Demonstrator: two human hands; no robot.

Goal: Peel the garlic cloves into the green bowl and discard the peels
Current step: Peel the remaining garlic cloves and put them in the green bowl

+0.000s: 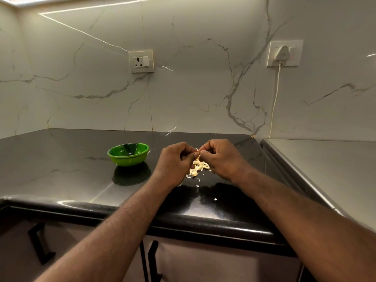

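Left hand (pixel 175 160) and right hand (pixel 222 157) pinch a clove (pixel 198 153) together, right of the bowl (pixel 128 160). Peels (pixel 198 166) lie under them.

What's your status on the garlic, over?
Left hand and right hand both pinch a garlic clove, over the peel pile. Green bowl sits left of them, apart. Nothing between hands and bowl.
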